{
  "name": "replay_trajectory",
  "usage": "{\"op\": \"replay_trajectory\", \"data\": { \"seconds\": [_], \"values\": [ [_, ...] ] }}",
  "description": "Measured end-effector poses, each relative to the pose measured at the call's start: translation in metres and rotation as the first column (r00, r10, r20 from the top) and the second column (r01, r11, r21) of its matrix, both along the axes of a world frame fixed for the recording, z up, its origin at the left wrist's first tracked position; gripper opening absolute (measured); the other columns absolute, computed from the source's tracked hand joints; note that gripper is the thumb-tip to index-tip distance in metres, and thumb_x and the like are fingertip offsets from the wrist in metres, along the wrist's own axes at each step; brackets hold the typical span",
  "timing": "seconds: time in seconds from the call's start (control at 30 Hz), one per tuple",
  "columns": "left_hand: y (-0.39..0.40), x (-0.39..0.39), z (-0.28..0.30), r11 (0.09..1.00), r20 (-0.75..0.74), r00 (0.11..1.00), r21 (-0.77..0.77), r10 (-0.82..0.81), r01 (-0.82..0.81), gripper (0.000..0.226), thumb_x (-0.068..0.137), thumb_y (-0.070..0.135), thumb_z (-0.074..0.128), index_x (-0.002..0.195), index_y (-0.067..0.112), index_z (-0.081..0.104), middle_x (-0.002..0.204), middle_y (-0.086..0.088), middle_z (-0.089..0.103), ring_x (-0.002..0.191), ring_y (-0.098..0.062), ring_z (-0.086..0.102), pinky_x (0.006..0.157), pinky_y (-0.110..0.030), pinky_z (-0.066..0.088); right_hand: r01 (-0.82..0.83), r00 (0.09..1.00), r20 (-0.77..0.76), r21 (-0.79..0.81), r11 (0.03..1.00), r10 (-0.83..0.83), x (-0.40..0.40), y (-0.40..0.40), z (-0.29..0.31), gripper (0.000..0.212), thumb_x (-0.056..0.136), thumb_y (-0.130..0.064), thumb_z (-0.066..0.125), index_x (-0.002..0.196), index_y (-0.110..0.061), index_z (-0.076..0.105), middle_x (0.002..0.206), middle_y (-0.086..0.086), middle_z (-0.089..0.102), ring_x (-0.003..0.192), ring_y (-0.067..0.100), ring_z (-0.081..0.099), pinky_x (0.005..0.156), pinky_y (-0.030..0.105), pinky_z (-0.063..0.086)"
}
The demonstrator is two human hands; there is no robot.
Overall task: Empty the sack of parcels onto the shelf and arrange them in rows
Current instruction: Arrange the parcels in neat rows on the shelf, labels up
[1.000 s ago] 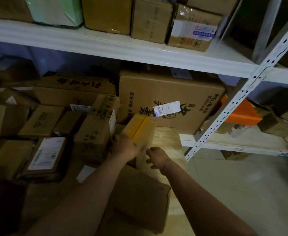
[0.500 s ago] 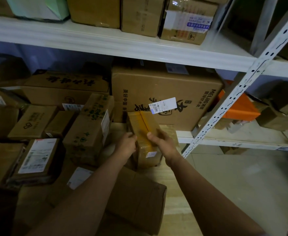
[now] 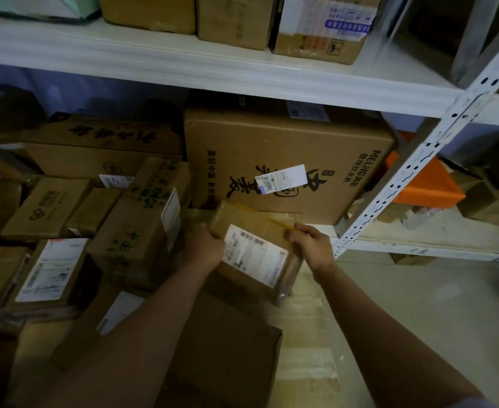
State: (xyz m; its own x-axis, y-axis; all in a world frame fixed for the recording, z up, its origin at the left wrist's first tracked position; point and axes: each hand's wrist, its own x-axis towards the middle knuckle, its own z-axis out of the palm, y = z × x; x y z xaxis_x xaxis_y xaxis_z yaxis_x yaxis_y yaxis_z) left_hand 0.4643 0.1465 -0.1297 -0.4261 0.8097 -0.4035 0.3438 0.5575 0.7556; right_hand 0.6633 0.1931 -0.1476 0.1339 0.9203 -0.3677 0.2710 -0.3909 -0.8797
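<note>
Head view, change: the small parcel (image 3: 254, 245), standing on end half a second ago, is now lying tilted with its white label facing up, both hands turning it.
Meaning: judging by this, it is being oriented for a row in front of the large carton (image 3: 286, 160).
Left hand (image 3: 202, 245): fingers curling round the parcel's left edge.
Right hand (image 3: 313, 245): fingers pinching its right edge near the yellow tape.
Parcel position: over the lower shelf (image 3: 301, 334), just beside the green-printed box (image 3: 136, 231).
Containers: the shelf is carrying many cartons; the upper shelf (image 3: 213, 69) is holding more boxes; no sack is showing.
</note>
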Motion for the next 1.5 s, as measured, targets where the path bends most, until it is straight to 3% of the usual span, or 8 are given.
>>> {"op": "replay_trajectory", "data": {
  "seconds": [0.13,0.27,0.47,0.67,0.83,1.13,1.37,1.5],
  "values": [
    [0.003,0.004,-0.01,0.99,0.083,0.995,-0.123,-0.059,0.069,0.056,0.087,0.023,0.063,0.137,0.014,0.04,0.137,-0.013,0.048,0.12,-0.031,0.05,0.097,-0.036,0.043,0.137,0.951,0.283,-0.021,0.99,-0.126,0.01,0.017,-0.014,0.064,0.084,-0.039,0.066,0.134,-0.004,0.048,0.129,0.019,0.057,0.115,0.032,0.057,0.095,0.036,0.047],
    [0.004,0.014,-0.02,0.972,0.113,0.985,-0.181,-0.127,0.146,0.064,0.081,0.014,0.071,0.137,0.011,0.039,0.137,-0.012,0.047,0.123,-0.029,0.047,0.088,-0.031,0.041,0.11,0.94,0.342,-0.253,0.961,-0.017,0.015,0.017,-0.019,0.079,0.075,-0.062,0.062,0.125,-0.001,0.049,0.119,0.015,0.057,0.101,0.033,0.058,0.077,0.04,0.052],
    [0.025,0.019,-0.033,0.975,0.15,0.976,-0.132,-0.159,0.179,0.103,0.071,0.006,0.077,0.149,0.029,0.014,0.147,-0.009,0.034,0.13,-0.033,0.039,0.097,-0.047,0.046,-0.012,0.957,0.274,-0.293,0.956,0.095,0.024,0.023,-0.036,0.049,0.082,-0.036,0.068,0.116,-0.003,0.057,0.103,0.013,0.066,0.073,0.028,0.065,0.071,0.044,0.06],
    [0.055,0.042,-0.046,0.999,0.094,0.995,-0.008,-0.035,0.036,0.055,0.086,0.008,0.063,0.134,0.012,0.036,0.133,-0.014,0.047,0.109,-0.026,0.052,0.086,-0.035,0.044,0.083,0.96,0.273,-0.086,0.993,-0.056,0.029,0.042,-0.043,0.049,0.082,-0.026,0.068,0.125,-0.005,0.056,0.117,0.012,0.063,0.108,0.029,0.06,0.093,0.038,0.05],
    [0.076,0.051,-0.053,0.992,-0.014,0.992,-0.014,-0.128,0.128,0.074,0.09,0.012,0.058,0.151,0.017,0.016,0.153,-0.012,0.025,0.138,-0.031,0.032,0.108,-0.041,0.035,0.043,0.951,0.307,-0.041,0.998,-0.028,0.031,0.061,-0.049,0.043,0.088,-0.022,0.061,0.126,-0.004,0.053,0.12,0.013,0.062,0.11,0.03,0.058,0.093,0.04,0.05],
    [0.08,0.057,-0.061,0.982,-0.066,0.981,-0.075,-0.18,0.175,0.078,0.092,0.015,0.054,0.152,0.019,0.003,0.158,-0.011,0.007,0.142,-0.031,0.021,0.113,-0.043,0.031,0.052,0.917,0.4,-0.081,0.995,-0.015,0.031,0.076,-0.05,0.043,0.091,-0.023,0.056,0.128,-0.001,0.049,0.124,0.017,0.058,0.113,0.033,0.056,0.092,0.04,0.047],
    [0.056,0.037,-0.04,0.989,0.091,0.987,-0.057,-0.131,0.136,0.074,0.088,0.015,0.061,0.149,0.015,0.019,0.15,-0.012,0.035,0.133,-0.03,0.04,0.105,-0.04,0.04,0.311,0.906,0.334,-0.112,0.944,-0.259,0.028,0.048,-0.043,0.072,0.075,-0.035,0.073,0.13,-0.001,0.039,0.126,0.019,0.05,0.111,0.037,0.054,0.092,0.047,0.051],
    [0.028,0.018,-0.019,0.951,-0.042,0.961,-0.162,-0.272,0.262,0.036,0.092,0.018,0.056,0.125,0.004,0.054,0.128,-0.017,0.055,0.115,-0.03,0.053,0.089,-0.033,0.044,0.234,0.924,0.343,-0.158,0.959,-0.169,0.012,0.018,-0.038,0.043,0.077,-0.033,0.061,0.11,-0.006,0.058,0.112,0.017,0.061,0.097,0.033,0.06,0.086,0.045,0.054]
  ]
}}
